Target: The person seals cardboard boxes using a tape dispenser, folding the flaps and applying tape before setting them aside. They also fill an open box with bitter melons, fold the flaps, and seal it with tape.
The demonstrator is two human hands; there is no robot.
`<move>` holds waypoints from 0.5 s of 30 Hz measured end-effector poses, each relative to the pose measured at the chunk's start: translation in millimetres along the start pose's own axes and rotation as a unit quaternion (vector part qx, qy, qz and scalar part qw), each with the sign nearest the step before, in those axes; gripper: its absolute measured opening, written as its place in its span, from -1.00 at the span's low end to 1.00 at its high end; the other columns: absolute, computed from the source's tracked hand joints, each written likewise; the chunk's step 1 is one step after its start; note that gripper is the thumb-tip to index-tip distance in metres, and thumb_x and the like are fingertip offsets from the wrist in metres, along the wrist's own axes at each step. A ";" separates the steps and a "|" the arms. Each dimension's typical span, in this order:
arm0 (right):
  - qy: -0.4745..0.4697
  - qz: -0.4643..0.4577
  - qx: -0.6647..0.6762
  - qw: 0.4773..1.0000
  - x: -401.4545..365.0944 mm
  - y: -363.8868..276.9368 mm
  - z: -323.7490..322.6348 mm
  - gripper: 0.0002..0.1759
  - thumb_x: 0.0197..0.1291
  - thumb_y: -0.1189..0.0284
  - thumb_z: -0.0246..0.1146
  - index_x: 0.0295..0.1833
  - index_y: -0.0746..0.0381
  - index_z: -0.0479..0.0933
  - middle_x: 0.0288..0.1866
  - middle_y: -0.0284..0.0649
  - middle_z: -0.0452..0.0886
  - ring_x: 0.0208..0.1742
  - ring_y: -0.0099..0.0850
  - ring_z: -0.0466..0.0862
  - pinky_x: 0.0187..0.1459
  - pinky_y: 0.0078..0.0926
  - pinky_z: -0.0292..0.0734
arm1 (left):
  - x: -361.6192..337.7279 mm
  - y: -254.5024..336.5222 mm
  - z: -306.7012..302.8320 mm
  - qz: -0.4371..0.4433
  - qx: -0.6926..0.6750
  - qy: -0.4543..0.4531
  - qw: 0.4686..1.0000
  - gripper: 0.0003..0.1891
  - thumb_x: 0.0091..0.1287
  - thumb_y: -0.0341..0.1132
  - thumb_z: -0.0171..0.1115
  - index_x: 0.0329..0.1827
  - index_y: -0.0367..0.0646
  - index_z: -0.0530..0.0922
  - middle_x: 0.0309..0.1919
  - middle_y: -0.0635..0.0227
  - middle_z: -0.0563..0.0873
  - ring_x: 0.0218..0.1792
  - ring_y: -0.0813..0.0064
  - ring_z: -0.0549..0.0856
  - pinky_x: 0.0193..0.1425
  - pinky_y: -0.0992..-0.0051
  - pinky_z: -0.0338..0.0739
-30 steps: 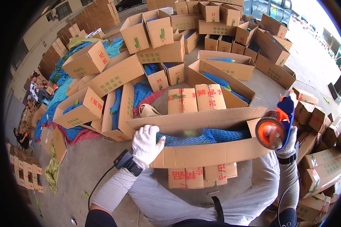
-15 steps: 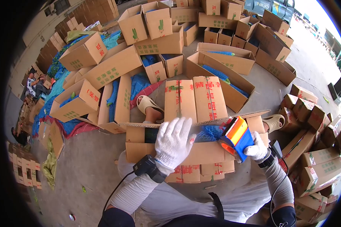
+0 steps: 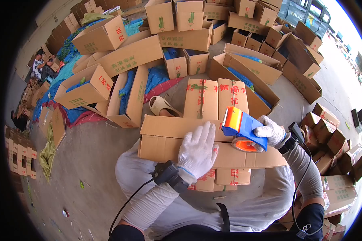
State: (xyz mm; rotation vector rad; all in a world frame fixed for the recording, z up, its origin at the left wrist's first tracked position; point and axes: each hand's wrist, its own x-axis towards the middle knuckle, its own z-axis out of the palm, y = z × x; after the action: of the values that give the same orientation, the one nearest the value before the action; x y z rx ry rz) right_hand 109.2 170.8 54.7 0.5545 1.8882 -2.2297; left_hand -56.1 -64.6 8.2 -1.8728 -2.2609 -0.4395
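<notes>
A long cardboard carton [image 3: 165,136] lies crosswise in front of me, its long flaps folded down over the top. My left hand [image 3: 198,152], in a white knit glove, presses flat on these flaps with its fingers stretched out. In my right hand [image 3: 272,131], gloved too, is a blue tape dispenser [image 3: 249,127] with an orange roller end and an orange tape roll. It is held over the right part of the carton, the roller end pointing left. The carton's contents are hidden under the flaps.
Red-printed closed cartons [image 3: 201,98] stand just beyond, by my sandal [image 3: 161,105]. Open cartons [image 3: 245,80] with blue mesh bags spread across the floor ahead. More cartons [image 3: 340,197] are heaped at right. A person [image 3: 40,66] sits at far left near blue sheeting.
The carton's flaps have been folded down, covering the blue mesh inside. My left hand now lies flat on them, and the dispenser has tilted, its roller end swinging left.
</notes>
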 end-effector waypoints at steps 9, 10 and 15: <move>0.012 0.009 -0.117 0.993 -7.3 -3.4 4.0 -0.34 -0.02 -0.03 0.53 -0.29 0.46 0.66 -0.51 -0.20 0.69 -0.52 -0.48 0.71 -0.45 -0.56 0.64 | -8.9 22.7 -14.6 -0.314 -0.897 0.168 0.263 -0.21 0.54 0.17 -0.10 0.56 -0.34 0.11 0.51 -0.02 0.28 0.52 0.15 0.28 0.63 0.18 0.01; 0.008 0.019 -0.112 0.994 -8.2 -2.6 4.3 -0.34 -0.03 -0.04 0.53 -0.29 0.46 0.67 -0.51 -0.22 0.69 -0.51 -0.50 0.70 -0.43 -0.57 0.64 | -6.5 29.1 -14.3 -0.335 -0.907 0.123 0.225 -0.17 0.51 0.24 -0.15 0.56 -0.34 0.10 0.51 0.00 0.27 0.54 0.17 0.24 0.63 0.17 -0.03; 0.025 0.012 -0.152 0.988 -8.2 -3.7 -1.0 -0.32 -0.06 -0.05 0.54 -0.25 0.45 0.67 -0.45 -0.24 0.71 -0.45 -0.55 0.69 -0.36 -0.58 0.64 | 23.4 60.5 -20.9 -0.250 -0.944 0.117 0.178 -0.42 0.55 0.11 -0.05 0.37 -0.19 0.38 0.20 0.24 0.56 0.27 0.39 0.50 0.50 0.28 0.23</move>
State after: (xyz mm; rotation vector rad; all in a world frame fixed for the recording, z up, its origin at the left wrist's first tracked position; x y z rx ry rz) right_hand 115.6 171.6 61.1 0.5815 2.1775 -1.8766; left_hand -2.6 -39.8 42.3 -0.0324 0.3420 2.0046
